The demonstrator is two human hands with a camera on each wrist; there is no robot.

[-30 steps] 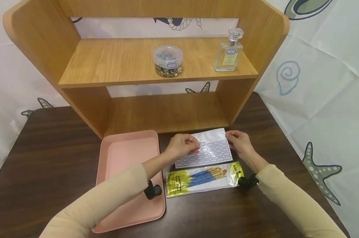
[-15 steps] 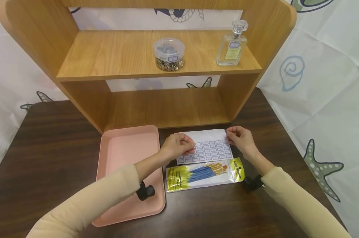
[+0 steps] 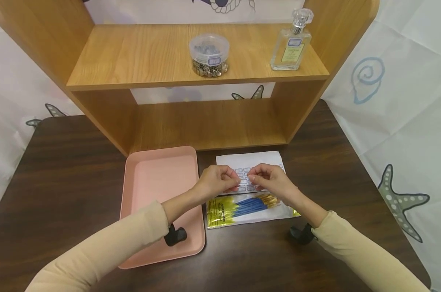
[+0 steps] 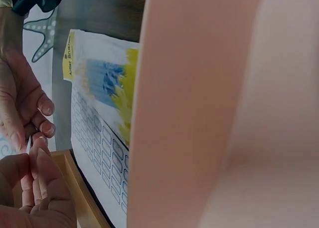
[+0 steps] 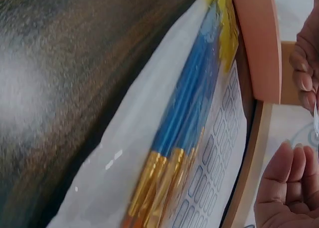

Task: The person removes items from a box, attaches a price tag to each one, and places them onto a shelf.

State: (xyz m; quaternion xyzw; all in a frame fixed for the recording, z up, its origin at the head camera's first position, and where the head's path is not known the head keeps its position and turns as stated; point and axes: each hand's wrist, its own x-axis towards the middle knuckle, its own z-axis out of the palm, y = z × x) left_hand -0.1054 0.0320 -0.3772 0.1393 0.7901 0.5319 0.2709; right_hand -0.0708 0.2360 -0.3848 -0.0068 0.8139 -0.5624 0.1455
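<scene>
My left hand pinches a small label sticker between thumb and fingertips, over the sheet of labels. My right hand is close on the other side, fingers bent toward the sticker. In the right wrist view, the fingertips of the right hand sit just below the sticker. The label sheet, printed with rows of blue-edged rectangles, lies behind a clear packet of blue-handled paintbrushes. Both hands hide part of the sheet in the head view.
A pink tray lies to the left, under the left forearm. Behind stands a wooden shelf bearing a clear-lidded tub of small metal pieces and a glass perfume bottle, each with a label. The table is dark wood.
My right hand has left the sheet's right corner and moved left, close to the left hand. The left hand keeps its pinch on the sticker. The head view has tilted downward.
</scene>
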